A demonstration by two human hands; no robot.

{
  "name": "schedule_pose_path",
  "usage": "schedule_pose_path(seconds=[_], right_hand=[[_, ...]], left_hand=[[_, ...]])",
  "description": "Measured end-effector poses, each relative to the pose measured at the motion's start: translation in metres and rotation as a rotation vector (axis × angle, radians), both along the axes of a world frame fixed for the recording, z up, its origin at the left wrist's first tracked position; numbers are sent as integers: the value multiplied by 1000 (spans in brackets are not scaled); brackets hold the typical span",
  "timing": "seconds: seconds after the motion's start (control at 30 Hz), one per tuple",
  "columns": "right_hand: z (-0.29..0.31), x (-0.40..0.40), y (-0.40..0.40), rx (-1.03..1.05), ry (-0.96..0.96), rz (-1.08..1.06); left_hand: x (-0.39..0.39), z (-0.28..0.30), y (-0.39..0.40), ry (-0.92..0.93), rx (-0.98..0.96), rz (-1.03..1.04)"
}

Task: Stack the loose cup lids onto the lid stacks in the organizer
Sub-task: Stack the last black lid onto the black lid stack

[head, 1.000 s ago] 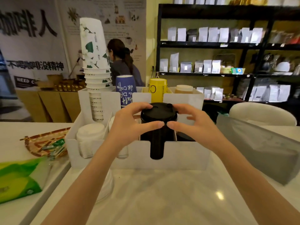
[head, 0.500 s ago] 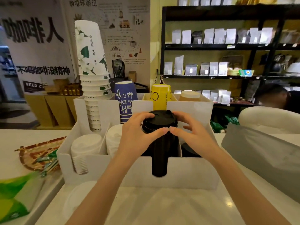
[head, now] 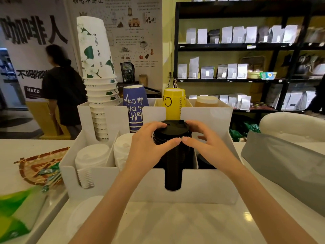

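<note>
A tall stack of black lids (head: 173,164) stands in the third front slot of the white organizer (head: 202,184). My left hand (head: 149,147) and my right hand (head: 204,143) grip the stack's top from both sides, thumbs nearly touching at its front. The top black lid (head: 173,126) sits on the stack between my fingers. Two stacks of white lids (head: 91,155) (head: 122,148) fill the slots to the left. A short black lid stack (head: 204,162) lies in the right slot, mostly hidden by my right hand. A pale loose lid (head: 80,219) rests blurred on the counter at lower left.
Stacks of paper cups stand in the organizer's back slots: white and green (head: 98,71), blue (head: 135,106), yellow (head: 174,103). A woven tray (head: 40,166) and a green packet (head: 15,210) lie to the left. A grey bag (head: 288,168) lies to the right. A person (head: 59,88) stands behind the counter.
The camera has come nearer to the organizer. My hands have stayed on the top of the black stack, pressing lower around it. The person behind has moved to the left.
</note>
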State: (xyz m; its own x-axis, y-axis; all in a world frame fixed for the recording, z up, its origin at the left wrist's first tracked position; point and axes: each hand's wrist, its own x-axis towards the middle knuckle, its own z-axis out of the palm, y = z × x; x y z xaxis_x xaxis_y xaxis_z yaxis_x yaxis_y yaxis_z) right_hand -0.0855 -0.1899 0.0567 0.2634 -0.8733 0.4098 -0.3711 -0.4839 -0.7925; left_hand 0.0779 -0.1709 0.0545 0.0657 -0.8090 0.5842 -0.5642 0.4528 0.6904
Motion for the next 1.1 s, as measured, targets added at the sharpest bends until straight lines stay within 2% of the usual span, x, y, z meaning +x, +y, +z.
schedule_pose_path(seconds=[0.37, 0.53, 0.7, 0.83, 0.93, 1.1], right_hand=[[-3, 0, 2, -37, 30, -44], [-5, 0, 6, -77, 57, -58], [-3, 3, 13, -213, 168, -117], [-3, 12, 27, -266, 90, -151], [-3, 24, 45, -298, -7, -118], [-15, 48, 73, -203, -63, -43]], left_hand=[[7, 2, -3, 24, 145, -87], [5, 2, -1, -30, 109, -85], [2, 3, 5, -78, 53, -50], [6, 4, 22, 20, -21, -9], [21, 3, 39, 95, -2, -10], [55, -18, 75, 68, 54, 70]])
